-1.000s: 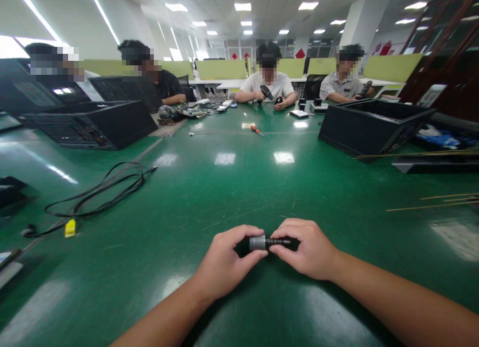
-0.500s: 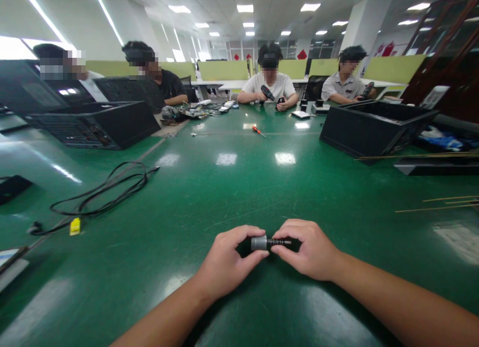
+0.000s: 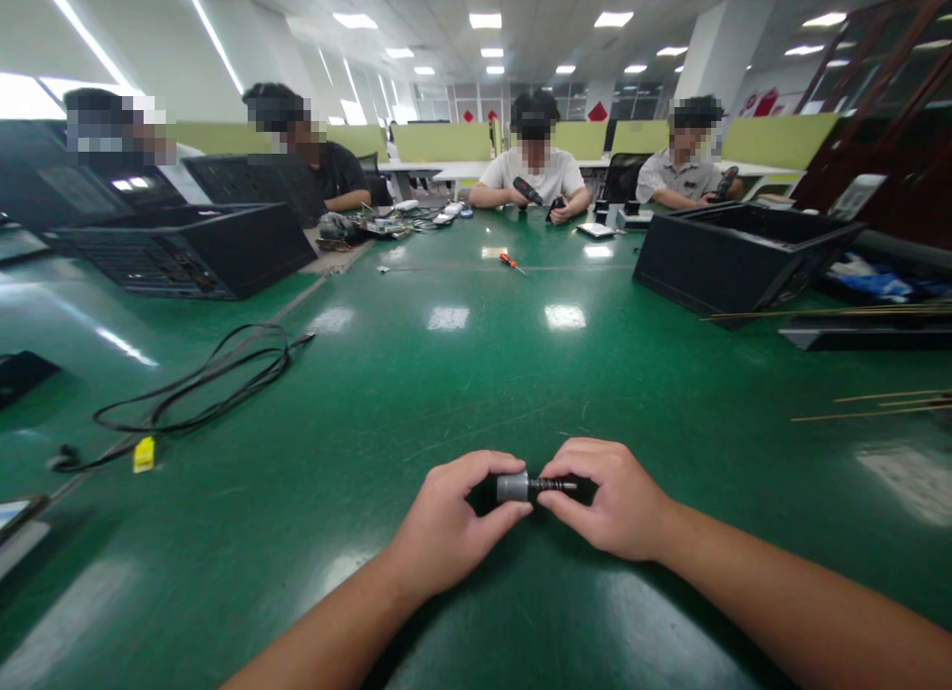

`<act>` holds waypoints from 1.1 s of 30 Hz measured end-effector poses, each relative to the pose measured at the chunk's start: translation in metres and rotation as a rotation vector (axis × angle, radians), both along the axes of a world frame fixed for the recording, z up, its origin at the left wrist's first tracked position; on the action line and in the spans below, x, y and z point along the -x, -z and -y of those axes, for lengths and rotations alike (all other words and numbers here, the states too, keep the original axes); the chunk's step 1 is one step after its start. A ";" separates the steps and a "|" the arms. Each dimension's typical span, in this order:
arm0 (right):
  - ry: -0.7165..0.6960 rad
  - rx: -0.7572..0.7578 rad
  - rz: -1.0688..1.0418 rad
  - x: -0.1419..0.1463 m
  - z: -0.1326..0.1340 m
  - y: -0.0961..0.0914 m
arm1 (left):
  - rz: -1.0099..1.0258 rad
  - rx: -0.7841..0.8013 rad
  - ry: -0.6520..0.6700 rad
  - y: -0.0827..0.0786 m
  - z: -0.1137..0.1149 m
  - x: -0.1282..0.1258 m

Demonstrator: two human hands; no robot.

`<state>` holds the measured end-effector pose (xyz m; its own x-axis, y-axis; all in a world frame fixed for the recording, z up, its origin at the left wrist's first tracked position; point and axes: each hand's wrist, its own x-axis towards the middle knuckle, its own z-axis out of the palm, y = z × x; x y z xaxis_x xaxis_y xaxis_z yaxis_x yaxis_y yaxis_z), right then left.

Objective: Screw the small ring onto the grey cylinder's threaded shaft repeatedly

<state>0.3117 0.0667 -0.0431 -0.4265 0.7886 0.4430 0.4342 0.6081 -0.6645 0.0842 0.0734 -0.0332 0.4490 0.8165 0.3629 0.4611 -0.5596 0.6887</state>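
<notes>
Low in the centre of the frame we hold a small two-part piece between both hands, just above the green tabletop (image 3: 476, 373). Our left hand (image 3: 446, 526) is clenched around the grey metal sleeve (image 3: 512, 488), thumb below and forefinger curled over the top, so only the sleeve's right end shows. Our right hand (image 3: 614, 502) pinches the dark threaded rod (image 3: 554, 486) that sticks out of that sleeve, fingertips closed on its right end. The long axis of the piece runs straight across the picture, left to right, nearly level, with the sleeve toward the left of the frame and the rod toward the right. Each hand therefore meets its own end of the same line, and the two sets of fingers face one another along it, with a short bare stretch of rod between them. Both hands are equally close, each already in contact. A black cable (image 3: 215, 378) with a yellow tag (image 3: 143, 454) lies well apart at the left of the frame, and an orange-handled screwdriver (image 3: 510, 262) lies far up the tabletop.
</notes>
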 end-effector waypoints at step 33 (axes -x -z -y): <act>0.017 -0.021 -0.029 0.000 0.000 -0.002 | 0.029 0.079 -0.012 -0.007 -0.002 0.001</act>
